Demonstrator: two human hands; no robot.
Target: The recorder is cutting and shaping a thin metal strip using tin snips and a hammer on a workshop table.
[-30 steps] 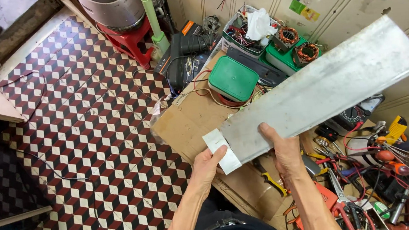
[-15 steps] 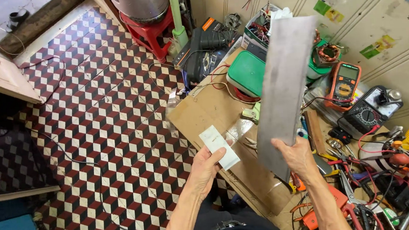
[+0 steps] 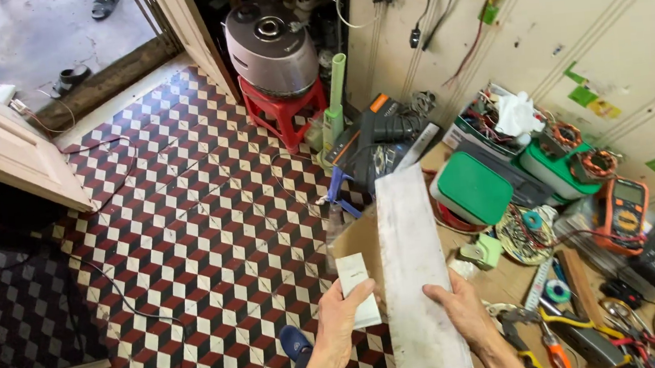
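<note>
My right hand (image 3: 459, 312) grips the near right edge of a long, flat grey metal sheet (image 3: 413, 259), which points away from me over the brown cardboard-covered work surface (image 3: 358, 240). My left hand (image 3: 345, 320) holds a small white rectangular block (image 3: 357, 285) just left of the sheet, thumb on top. Both forearms enter from the bottom edge.
A green-lidded box (image 3: 472, 189), a multimeter (image 3: 623, 215), coils, pliers (image 3: 548, 336) and wires crowd the bench at right. A grey cooker (image 3: 271, 46) sits on a red stool (image 3: 284, 117) by the wall. Checkered tile floor (image 3: 190, 235) spreads to the left, with a doorway beyond.
The metal sheet has swung from lying out to the right to pointing straight away from me. The view shifted left, and the white block stayed in my left hand.
</note>
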